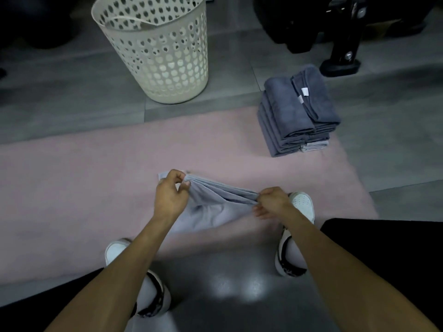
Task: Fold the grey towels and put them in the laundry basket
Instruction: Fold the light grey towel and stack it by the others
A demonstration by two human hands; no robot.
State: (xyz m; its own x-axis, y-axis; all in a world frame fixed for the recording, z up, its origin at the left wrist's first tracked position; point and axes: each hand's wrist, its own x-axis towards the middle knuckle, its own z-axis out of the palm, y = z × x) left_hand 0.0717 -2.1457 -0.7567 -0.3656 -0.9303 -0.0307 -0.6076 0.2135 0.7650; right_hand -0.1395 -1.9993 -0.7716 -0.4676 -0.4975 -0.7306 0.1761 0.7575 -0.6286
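Two hands hold one light grey towel (211, 209) taut above the pink mat (72, 188): the left hand (171, 195) pinches a bunched corner at about 10 o'clock of the cloth, the right hand (272, 201) pinches the opposite end at 3 o'clock, likely so the top edge lines up straight for a fold while the lower part sags onto the mat. A stack of folded grey towels (297, 111) sits at 1 o'clock on the mat's far corner, probably staged within reach. The laundry basket (155, 49) stands at 11 o'clock on the tiled floor (48, 97), its mouth open and nothing visible inside. Open mat lies toward 9 o'clock; a shoe (303, 203) crowds the right hand.
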